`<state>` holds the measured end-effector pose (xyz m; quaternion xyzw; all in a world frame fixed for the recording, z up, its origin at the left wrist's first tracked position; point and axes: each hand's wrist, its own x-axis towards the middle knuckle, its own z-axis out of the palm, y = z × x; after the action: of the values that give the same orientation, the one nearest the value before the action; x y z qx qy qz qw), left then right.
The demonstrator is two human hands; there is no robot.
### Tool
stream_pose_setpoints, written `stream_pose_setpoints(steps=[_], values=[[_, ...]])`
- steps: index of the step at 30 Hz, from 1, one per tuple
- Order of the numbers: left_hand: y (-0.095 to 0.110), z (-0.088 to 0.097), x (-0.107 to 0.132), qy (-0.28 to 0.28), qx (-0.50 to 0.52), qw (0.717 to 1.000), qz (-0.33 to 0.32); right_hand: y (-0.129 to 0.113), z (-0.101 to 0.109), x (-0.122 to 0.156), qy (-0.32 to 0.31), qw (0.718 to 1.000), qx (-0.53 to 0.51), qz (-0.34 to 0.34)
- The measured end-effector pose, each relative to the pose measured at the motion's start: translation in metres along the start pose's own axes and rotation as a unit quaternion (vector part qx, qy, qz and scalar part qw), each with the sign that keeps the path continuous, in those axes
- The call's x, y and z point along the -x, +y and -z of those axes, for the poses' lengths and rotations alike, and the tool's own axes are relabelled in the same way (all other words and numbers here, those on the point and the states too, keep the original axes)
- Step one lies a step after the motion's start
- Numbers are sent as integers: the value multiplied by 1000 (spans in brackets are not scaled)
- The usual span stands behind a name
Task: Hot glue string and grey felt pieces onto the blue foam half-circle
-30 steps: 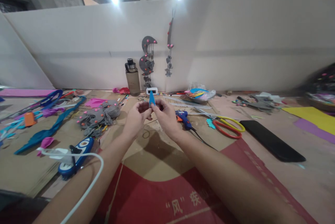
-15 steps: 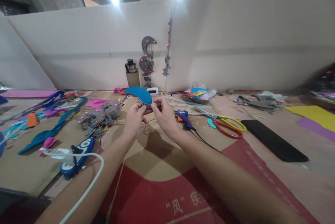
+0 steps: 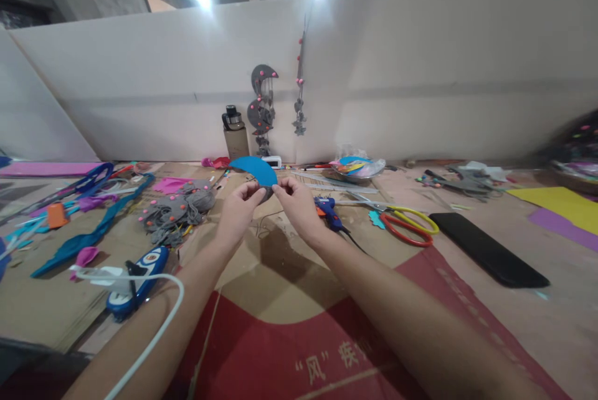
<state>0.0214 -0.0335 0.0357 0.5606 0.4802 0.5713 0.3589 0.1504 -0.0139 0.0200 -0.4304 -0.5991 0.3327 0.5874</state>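
Between pinched grips (image 3: 239,205) (image 3: 298,205): crescent (image 3: 259,169) (blue).

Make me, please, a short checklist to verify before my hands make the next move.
1. Blue crescent held by left hand and right hand: ok, both pinch it.
2. Scissors away from the fingers: ok, they lie to the right.
3. White cable clear of left forearm: not ok, it crosses in front.
4. Glue gun hot: cannot tell.
5. Fresh glue on the crescent: cannot tell.
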Motion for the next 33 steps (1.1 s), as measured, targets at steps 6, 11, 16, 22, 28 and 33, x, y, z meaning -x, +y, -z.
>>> stream_pose_setpoints(steps=[6, 11, 16, 22, 28, 33], values=[[1, 8, -4, -27, -14, 998, 61, -2, 1, 3, -10, 997, 60, 43], [6, 6, -5, -16, 113, 982, 149, -3, 0, 7, -4, 999, 32, 30], [4, 7, -8, 16, 187, 973, 133, 2, -2, 8, -3, 999, 29, 13], [-1, 11, -13, 40, 196, 972, 120, 10, -3, 7, -7, 999, 40, 2], [-11, 22, -24, 72, 206, 973, 75, 19, -2, 13, -47, 995, 83, -17], [-15, 31, -31, 85, 228, 967, 78, 29, -10, 12, -75, 992, -44, -92]])
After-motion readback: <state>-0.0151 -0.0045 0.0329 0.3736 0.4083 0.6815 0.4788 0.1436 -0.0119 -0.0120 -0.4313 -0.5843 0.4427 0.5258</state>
